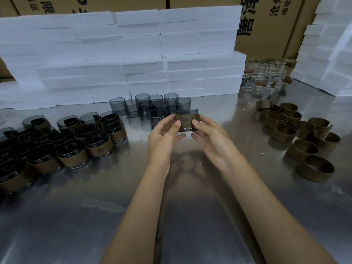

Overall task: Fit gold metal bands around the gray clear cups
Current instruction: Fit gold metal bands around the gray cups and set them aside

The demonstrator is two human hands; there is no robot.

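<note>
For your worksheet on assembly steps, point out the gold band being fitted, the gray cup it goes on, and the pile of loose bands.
gold band (187, 120), head view, front face.
gray cup (187, 112), head view, upper wall.
loose bands (285, 133), head view, one band's outer wall.

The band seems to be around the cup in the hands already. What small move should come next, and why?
Probably set the cup down with the finished cups at the left. The band already wraps its middle, with gray rim showing above and base below. Both the left hand and right hand pinch it.
</note>
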